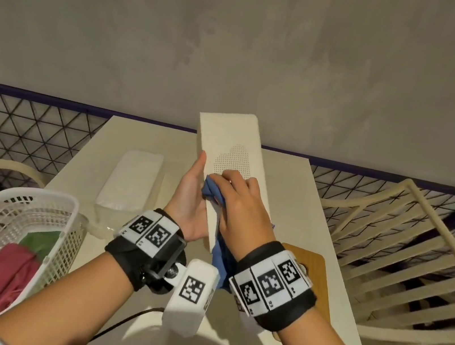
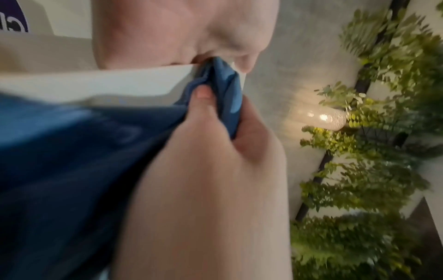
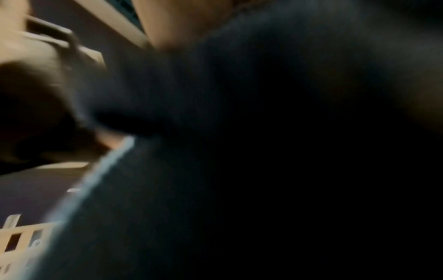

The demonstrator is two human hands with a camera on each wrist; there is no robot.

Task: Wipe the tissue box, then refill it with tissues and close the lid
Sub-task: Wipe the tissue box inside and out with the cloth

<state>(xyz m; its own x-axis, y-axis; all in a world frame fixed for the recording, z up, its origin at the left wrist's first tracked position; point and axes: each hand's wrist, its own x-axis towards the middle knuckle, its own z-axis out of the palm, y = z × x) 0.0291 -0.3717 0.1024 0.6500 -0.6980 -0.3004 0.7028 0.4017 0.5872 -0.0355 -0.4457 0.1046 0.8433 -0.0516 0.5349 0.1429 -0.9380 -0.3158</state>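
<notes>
Head view: tissue box held tilted above the table, left hand gripping its edge, right hand pressing a blue cloth against its face; tissue pack lies to the left. Left wrist view alone shows thumb and fingers pinching the cloth. Right wrist view is dark and blurred.

White table — tissue pack, basket, wooden board.

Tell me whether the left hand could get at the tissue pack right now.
Probably not yet: the left hand holds up the tissue box. The tissue pack lies uncovered on the table just left of it.
</notes>
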